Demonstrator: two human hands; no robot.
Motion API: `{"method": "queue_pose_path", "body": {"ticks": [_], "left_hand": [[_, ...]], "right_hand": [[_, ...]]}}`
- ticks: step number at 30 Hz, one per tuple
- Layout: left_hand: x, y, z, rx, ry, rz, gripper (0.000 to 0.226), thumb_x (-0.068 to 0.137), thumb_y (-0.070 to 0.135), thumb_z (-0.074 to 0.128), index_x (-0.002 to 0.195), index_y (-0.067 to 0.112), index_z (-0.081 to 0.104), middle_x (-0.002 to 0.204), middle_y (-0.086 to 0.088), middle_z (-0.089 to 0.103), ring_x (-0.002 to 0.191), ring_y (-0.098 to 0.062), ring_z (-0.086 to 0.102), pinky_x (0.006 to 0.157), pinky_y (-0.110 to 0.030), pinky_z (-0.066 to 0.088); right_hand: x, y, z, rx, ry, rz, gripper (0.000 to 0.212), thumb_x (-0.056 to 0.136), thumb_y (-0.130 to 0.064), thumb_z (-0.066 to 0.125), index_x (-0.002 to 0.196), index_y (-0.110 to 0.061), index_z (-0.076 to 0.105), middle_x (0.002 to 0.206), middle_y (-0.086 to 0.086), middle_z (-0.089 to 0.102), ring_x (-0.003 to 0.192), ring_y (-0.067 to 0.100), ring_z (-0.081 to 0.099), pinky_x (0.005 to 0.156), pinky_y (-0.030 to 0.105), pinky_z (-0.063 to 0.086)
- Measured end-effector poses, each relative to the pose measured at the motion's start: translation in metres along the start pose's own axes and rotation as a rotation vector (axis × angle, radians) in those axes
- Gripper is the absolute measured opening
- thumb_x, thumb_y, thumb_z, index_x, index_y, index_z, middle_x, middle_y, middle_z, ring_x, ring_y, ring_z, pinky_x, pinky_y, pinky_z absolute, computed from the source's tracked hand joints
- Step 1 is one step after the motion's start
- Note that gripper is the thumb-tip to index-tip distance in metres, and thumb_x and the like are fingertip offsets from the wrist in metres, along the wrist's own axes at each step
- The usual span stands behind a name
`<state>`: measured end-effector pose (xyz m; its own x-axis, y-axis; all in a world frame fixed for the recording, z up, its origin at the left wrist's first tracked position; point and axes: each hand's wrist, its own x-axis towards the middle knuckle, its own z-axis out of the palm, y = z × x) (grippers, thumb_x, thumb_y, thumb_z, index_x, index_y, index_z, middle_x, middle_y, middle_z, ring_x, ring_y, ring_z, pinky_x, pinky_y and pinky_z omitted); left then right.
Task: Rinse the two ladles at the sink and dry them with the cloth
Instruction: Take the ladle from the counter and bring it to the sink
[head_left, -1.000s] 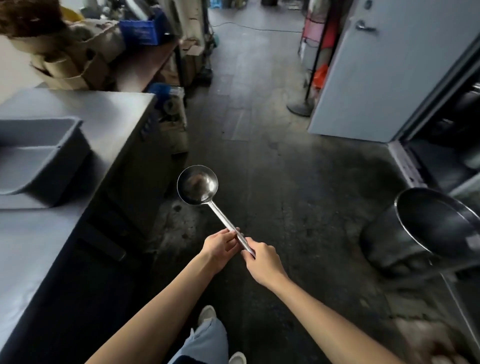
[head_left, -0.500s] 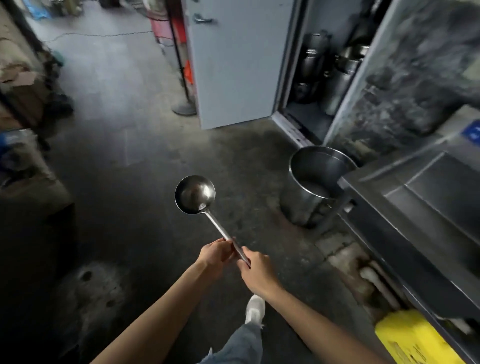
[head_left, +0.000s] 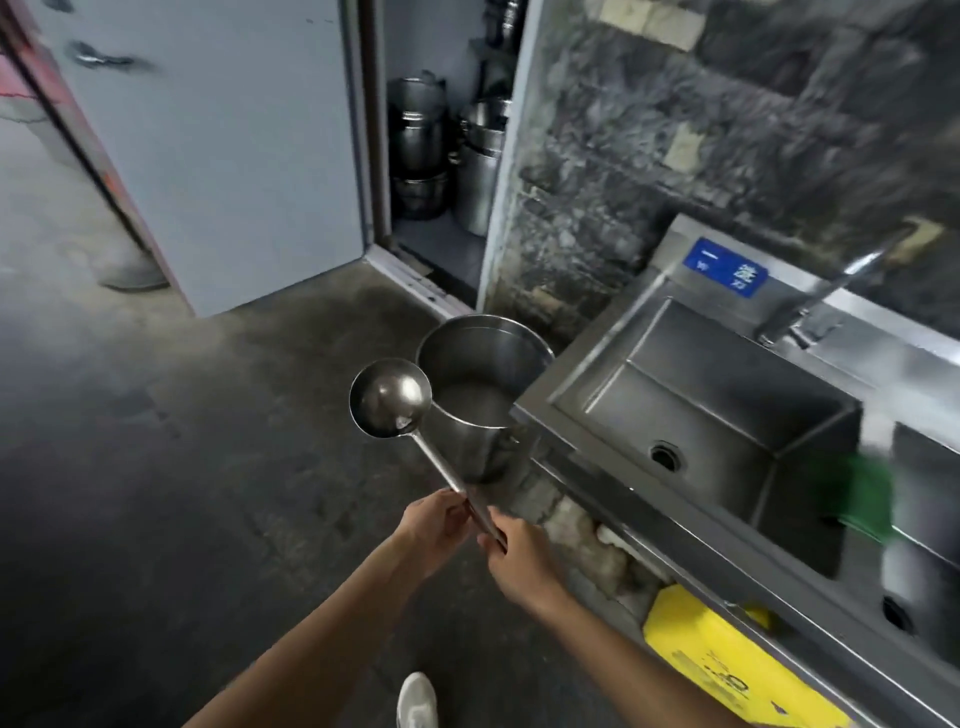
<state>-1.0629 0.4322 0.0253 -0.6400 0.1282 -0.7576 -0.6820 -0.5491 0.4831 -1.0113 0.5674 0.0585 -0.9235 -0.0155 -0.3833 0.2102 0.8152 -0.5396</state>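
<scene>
Gripping the long-handled steel ladle (head_left: 390, 397) by its handle, left hand (head_left: 434, 525) and right hand (head_left: 514, 551) hold it left of the stainless sink (head_left: 587, 384), whose blue sign (head_left: 725, 266) bears white, partly legible characters.

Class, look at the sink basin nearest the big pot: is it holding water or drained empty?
Empty. The basin shows a bare steel floor and an uncovered drain hole; no water visible.

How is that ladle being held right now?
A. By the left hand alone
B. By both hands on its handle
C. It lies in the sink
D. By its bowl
B: the left hand and right hand both grip the handle of the ladle, its bowl up and clear of the sink.
</scene>
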Motion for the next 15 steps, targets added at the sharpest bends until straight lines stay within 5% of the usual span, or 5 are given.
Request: {"method": "queue_pose_path", "body": {"ticks": [5,8,12,15], "left_hand": [[0.028,0.006,0.079,0.12,-0.153,-0.059,0.019,0.097,-0.001,0.05,0.091,0.003,0.068,0.073,-0.013,0.07,0.065,-0.022,0.068,0.062,-0.032,0.06],[0.04,0.003,0.126,0.215,-0.218,-0.068,0.015,0.095,-0.002,0.052,0.098,0.001,0.067,0.083,-0.015,0.069,0.073,-0.023,0.068,0.063,-0.033,0.06],[0.06,-0.009,0.181,0.337,-0.245,-0.053,0.017,0.092,-0.002,0.057,0.107,-0.005,0.065,0.092,-0.02,0.068,0.074,-0.026,0.067,0.064,-0.033,0.058],[0.068,-0.019,0.219,0.4,-0.306,-0.064,0.018,0.09,-0.001,0.064,0.107,-0.004,0.068,0.074,-0.014,0.07,0.062,-0.022,0.067,0.065,-0.033,0.055]], "right_hand": [[0.01,0.025,-0.056,0.095,0.139,0.091,0.029,0.096,-0.024,0.06,0.124,-0.026,0.068,0.096,0.001,0.077,0.096,0.026,0.072,0.068,0.025,0.046],[0.016,0.044,-0.083,0.124,0.249,0.151,0.031,0.094,-0.026,0.062,0.125,-0.029,0.068,0.102,0.003,0.078,0.1,0.026,0.072,0.071,0.026,0.048],[0.024,0.072,-0.109,0.168,0.348,0.236,0.037,0.094,-0.054,0.05,0.121,-0.032,0.064,0.102,0.003,0.076,0.104,0.032,0.069,0.079,0.038,0.055],[0.026,0.089,-0.133,0.215,0.398,0.274,0.03,0.095,-0.049,0.052,0.113,-0.033,0.068,0.095,0.0,0.076,0.099,0.03,0.071,0.07,0.032,0.049]]}}
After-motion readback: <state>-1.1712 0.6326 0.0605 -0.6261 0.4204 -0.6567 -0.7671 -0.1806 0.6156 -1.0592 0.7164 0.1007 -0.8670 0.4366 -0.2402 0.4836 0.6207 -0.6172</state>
